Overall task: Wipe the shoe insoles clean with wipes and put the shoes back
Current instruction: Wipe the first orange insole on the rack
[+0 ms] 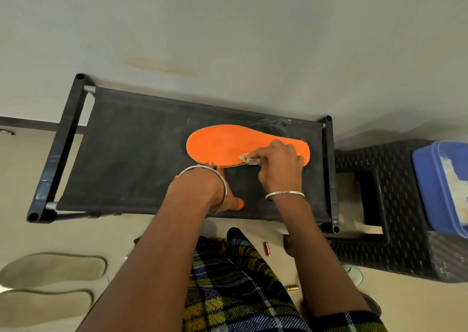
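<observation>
insole [217, 144]: lying at the rack's [126, 154] right end.
right hand [278, 164]: pinching the wipe [247, 159] onto its near edge.
left hand [217, 187]: flat fingers are pinning that edge.
advice: I'd be stroking lengthwise, pressing evenly.

1 orange insole [222, 143], 2 grey insoles [53, 266] [45, 306], 1 wipe [247, 158], 2 hands [231, 201] [278, 165].

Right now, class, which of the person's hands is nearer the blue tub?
Right. The right hand, pinching a wipe on the orange insole, lies closer to the blue tub; the left hand presses the insole's near edge, farther from it.
</observation>
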Demonstrator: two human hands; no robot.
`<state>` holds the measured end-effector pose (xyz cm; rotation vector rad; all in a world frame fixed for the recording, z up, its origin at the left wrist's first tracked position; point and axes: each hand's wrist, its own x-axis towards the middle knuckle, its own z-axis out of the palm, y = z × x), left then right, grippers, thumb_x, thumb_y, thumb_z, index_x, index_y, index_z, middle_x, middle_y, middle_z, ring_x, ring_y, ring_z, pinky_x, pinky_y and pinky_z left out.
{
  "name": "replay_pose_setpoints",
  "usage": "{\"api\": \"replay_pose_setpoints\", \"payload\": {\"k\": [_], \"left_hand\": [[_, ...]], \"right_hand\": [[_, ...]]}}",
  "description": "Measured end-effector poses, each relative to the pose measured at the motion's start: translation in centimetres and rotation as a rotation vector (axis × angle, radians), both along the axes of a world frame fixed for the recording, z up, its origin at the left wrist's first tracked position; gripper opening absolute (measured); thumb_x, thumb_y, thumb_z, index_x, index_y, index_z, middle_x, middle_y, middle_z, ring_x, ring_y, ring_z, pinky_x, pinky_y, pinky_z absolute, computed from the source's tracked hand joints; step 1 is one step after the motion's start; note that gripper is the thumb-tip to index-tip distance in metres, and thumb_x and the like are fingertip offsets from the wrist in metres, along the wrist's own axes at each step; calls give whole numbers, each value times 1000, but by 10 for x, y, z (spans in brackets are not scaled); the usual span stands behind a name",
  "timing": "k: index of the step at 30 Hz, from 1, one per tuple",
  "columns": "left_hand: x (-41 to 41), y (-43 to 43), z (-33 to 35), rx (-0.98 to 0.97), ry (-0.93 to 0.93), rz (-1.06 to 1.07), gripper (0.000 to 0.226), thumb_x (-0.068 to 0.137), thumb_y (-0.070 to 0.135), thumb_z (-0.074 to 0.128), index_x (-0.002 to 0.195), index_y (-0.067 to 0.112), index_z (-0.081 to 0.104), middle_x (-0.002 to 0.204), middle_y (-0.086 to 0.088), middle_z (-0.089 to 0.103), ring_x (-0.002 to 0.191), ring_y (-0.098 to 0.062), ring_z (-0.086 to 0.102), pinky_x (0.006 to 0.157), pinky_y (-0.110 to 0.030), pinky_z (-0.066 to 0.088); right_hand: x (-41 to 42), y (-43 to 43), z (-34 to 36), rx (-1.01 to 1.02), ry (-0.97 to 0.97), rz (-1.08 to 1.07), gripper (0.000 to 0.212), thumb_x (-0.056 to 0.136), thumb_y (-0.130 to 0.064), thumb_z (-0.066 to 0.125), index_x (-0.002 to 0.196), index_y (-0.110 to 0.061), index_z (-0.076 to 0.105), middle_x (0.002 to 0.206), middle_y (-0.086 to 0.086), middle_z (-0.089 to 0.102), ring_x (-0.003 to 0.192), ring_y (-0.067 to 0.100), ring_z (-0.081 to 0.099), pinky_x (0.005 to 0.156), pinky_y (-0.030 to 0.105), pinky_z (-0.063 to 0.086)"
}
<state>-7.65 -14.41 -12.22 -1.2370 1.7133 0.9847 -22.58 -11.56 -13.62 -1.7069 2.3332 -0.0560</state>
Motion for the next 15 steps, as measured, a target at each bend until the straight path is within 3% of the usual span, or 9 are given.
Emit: {"api": "replay_pose_setpoints", "payload": {"k": [6,9,12,15], "left_hand": [[-4,5,0,-52,5,-1,111,80,76,47,152,22,-17,161,-5,-17,148,-31,-15,119,-55,7],[-5,10,-2,-70,0,-11,109,83,74,44,150,22,-22,158,-6,-28,146,-30,-22,118,-56,5],[-4,12,1,-129,28,2,105,86,71,44,149,23,-25,156,-3,-33,146,-29,-23,117,-61,4],[-4,11,8,-163,46,11,99,90,67,42,149,24,-25,155,0,-34,145,-27,-25,116,-62,2]], "right_hand": [[28,-2,-5,2,-96,172,31,95,-18,63,108,-43,73,101,-4,61,101,26,48,83,41,34],[7,-4,-7,-63,-55,29,29,96,-19,61,107,-43,74,102,-4,63,101,26,50,79,38,31],[-8,-3,-11,-153,-29,-153,30,95,-14,60,107,-37,74,107,0,64,104,28,52,82,40,38],[2,-6,-19,-211,-96,-149,28,92,-9,61,106,-28,75,104,4,66,99,31,55,80,42,45]]}}
